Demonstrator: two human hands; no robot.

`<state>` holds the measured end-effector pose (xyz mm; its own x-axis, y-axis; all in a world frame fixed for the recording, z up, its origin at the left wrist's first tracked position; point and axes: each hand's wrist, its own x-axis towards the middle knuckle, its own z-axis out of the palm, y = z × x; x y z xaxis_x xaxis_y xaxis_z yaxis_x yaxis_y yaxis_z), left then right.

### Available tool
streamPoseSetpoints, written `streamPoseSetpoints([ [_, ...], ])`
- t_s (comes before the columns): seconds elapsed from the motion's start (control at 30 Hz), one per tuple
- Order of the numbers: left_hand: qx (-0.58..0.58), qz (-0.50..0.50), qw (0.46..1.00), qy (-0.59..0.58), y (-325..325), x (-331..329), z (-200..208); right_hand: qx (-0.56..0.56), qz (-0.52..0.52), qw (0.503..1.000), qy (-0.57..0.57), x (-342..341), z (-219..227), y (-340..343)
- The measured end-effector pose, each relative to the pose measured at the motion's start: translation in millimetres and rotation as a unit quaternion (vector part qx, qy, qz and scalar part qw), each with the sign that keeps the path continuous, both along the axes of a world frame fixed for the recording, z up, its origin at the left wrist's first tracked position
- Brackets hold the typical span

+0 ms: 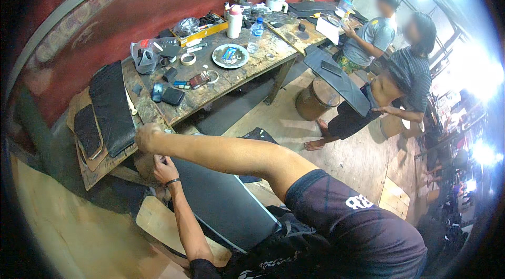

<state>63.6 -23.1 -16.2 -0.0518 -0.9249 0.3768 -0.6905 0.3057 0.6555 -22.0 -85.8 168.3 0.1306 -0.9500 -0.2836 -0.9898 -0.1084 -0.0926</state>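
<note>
A dark grey flat board (pixel 221 202) with a pale edge lies in front of me, reaching from my body toward the workbench. My left hand (pixel 166 170), with a dark band at its wrist, is closed at the board's far left end. What its fingers pinch is too small to make out. My right arm stretches across above the board. My right hand (pixel 149 138) is just beyond the left one, beside the bench edge; it is smeared by motion, and its fingers do not show. Close to it, a black padded sheet (pixel 111 105) lies on brown board pieces (pixel 97 162).
The worn workbench (pixel 215 87) holds a plate (pixel 230 56), tape roll (pixel 188 59), water bottle (pixel 256 29), white flask (pixel 234 23) and plastic bag (pixel 143 58). Right, one person (pixel 405 76) holds a dark panel (pixel 336 81) with a phone on it; another person (pixel 371 34) stands behind.
</note>
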Motion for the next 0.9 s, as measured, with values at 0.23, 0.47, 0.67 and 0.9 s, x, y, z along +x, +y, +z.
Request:
streamPoseSetpoints([
  [0.23,0.019,-0.046,0.999,0.018,3,5,-10,-0.068,0.033,0.997,-0.033,13,-16,9],
  [0.47,0.049,-0.082,0.995,0.040,-2,16,3,-0.020,-0.003,0.998,-0.057,-2,7,8],
  [0.67,0.064,-0.012,0.995,-0.069,-8,13,-7,-0.036,-0.065,0.996,-0.052,16,2,3],
  [0.9,0.075,-0.076,0.983,-0.148,-15,18,16,0.012,-0.053,0.997,-0.059,12,-29,-3],
])
